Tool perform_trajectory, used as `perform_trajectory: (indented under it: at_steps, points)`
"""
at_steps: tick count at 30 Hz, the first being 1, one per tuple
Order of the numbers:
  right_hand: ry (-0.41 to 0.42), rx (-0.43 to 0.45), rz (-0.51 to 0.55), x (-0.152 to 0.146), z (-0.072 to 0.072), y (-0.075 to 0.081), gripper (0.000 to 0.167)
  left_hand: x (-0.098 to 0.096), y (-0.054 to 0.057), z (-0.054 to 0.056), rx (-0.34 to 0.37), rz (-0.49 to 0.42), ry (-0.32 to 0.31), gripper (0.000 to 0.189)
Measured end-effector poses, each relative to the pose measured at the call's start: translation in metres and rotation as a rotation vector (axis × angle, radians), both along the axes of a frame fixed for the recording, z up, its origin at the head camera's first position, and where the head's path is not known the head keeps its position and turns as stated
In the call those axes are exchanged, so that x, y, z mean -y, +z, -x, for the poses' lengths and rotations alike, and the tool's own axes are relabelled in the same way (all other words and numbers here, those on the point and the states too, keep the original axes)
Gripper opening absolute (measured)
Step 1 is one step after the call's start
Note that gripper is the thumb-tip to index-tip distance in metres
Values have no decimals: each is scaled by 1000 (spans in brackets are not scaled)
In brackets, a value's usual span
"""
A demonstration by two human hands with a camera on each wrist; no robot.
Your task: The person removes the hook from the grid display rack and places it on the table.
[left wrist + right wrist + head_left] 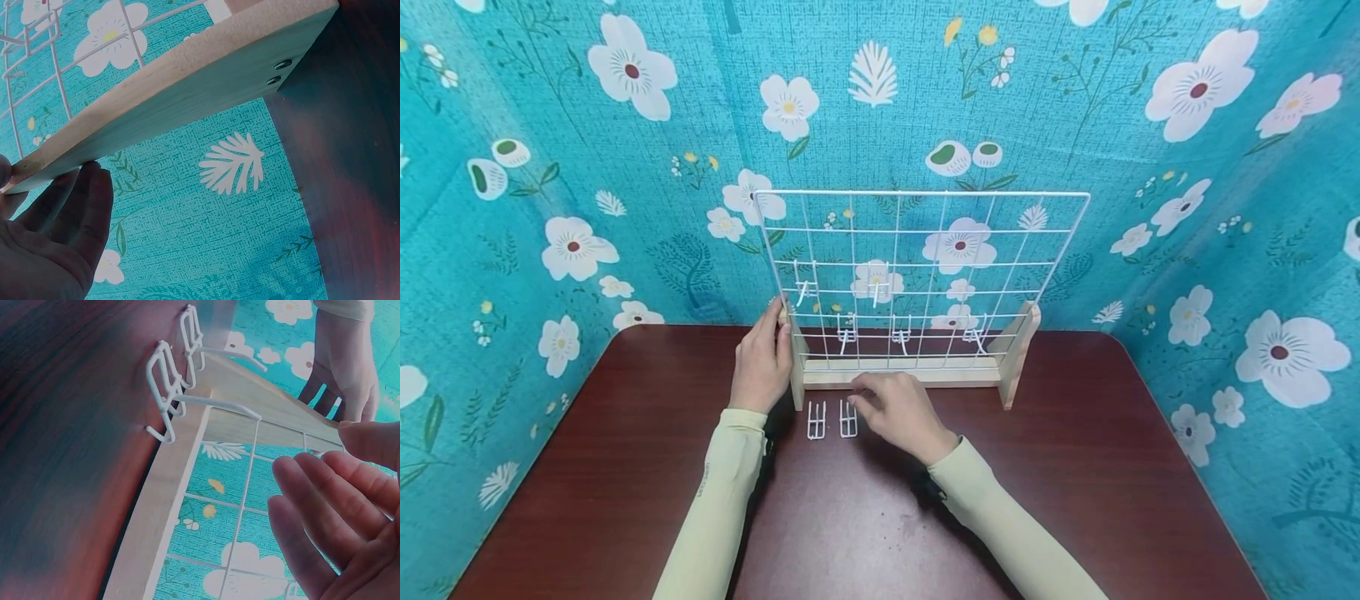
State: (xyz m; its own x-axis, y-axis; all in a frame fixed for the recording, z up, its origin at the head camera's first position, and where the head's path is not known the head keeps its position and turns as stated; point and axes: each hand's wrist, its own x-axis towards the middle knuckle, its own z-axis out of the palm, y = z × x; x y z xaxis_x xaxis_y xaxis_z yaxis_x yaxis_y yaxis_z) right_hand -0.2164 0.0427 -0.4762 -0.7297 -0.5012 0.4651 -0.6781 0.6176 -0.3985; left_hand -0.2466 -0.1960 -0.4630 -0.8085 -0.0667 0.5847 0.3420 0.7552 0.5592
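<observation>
Two bare hands are working at a white wire grid panel (895, 264), which is standing upright in a wooden stand on a dark reddish-brown worktop (625, 433). The left hand (760, 362) is pinching the upper end of the left wooden upright (181, 100); its thumb is resting on one side of the wood and its fingers are lying against the outer face. Two dark screw heads (283, 64) are showing near the foot of that upright. The right hand (898, 408) is hovering just in front of the stand's crossbar (902, 379), near the loose hooks. Its grip is spread and holding nothing, the fingers slightly bent and the thumb held apart.

Two loose white wire hooks are sitting side by side on the worktop, in front of the crossbar at its left end: the left loose hook (816, 421) and the right loose hook (848, 421), the latter just beside the right hand's thumb. Five similar hooks are hanging on the grid: two upper hooks (876, 287) towards its left, and three lower hooks (900, 336) in a row beneath. Pale yellow-green sleeves (726, 475) are covering both forearms. Turquoise cloth (715, 125), printed with white flowers, is hanging behind and at both sides.
</observation>
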Motion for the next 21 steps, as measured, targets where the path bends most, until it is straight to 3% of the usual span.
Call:
perform_trajectory:
  at_steps: [21]
  points:
    - [48, -101, 76, -3, -6, 14, 13, 0, 1, -1, -5, 2, 1, 48]
